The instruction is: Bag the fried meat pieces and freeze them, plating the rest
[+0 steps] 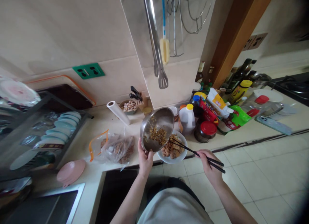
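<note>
Here, the left hand [145, 157] is clamped on the near rim of a steel bowl [157, 129], holding it tilted steeply so that its opening faces the white plate [173, 147]. The bowl hangs above the left edge of that plate, and a brown crumbly mixture [158, 134] clings to its lower inner wall. The right hand [209, 162] is closed around a pair of black chopsticks [194, 152]; their tips reach into the bowl's lower lip, just over the plate. The plate rests on the worktop [253, 129] at its front edge and carries browned food pieces [172, 149].

Left of the plate lies a clear plastic bag [115, 147] with brown contents, and further left a pink dish [70, 172] near the sink [51, 204]. Behind the plate stand a white jug with a yellow cap [187, 120] and a dark jar with a red lid [205, 131]. Right of the plate, a cluster of bottles and packets [220, 106] occupies the worktop. Behind and left of the plate are a roll of bags [118, 112] and a knife block [137, 96]. A dish rack [41, 134] with plates stands far left.
</note>
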Demonstrator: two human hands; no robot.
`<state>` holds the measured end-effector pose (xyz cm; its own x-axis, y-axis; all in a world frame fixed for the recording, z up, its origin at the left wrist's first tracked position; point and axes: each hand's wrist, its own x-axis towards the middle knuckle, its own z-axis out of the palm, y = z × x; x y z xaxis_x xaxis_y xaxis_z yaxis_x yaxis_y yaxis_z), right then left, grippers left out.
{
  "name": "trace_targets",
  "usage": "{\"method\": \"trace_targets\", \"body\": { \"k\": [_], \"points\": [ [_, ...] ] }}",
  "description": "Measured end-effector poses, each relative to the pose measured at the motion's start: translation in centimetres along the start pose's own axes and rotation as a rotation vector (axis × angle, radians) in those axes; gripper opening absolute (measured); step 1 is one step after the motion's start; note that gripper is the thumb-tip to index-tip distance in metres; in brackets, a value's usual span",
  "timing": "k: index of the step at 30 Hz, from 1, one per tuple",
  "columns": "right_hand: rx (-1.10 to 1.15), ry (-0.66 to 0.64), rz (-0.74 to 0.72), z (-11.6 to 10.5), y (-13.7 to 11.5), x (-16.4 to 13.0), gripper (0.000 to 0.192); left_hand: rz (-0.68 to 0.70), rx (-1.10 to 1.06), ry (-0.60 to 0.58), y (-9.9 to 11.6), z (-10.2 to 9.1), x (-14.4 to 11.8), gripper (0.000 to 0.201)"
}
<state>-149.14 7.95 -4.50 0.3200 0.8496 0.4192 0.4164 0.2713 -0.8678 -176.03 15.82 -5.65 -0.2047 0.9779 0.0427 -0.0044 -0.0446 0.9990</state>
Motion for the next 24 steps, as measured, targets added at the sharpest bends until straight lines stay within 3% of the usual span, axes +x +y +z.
{"method": "trace_targets", "body": {
  "k": [10,18,21,24],
  "points": [
    [0.1,0.022,0.147,0.0,0.2,0.2,0.017,-0.078,-0.062,0.056,0.9,-0.5,0.2,0.085],
    [0.213,0.174,0.342,0.7,1.6,0.8,0.031,-0.108,-0.071,0.089,0.1,-1.6,0.2,0.085],
    [0.195,0.111,0.279,0.4,1.2,0.5,0.026,-0.124,-0.068,0.104,0.0,-1.8,0.3,0.084],
    [0.111,-0.024,0.101,0.1,0.1,0.4,0.017,-0.126,-0.089,0.121,0.1,-1.9,0.5,0.084]
  ]
}}
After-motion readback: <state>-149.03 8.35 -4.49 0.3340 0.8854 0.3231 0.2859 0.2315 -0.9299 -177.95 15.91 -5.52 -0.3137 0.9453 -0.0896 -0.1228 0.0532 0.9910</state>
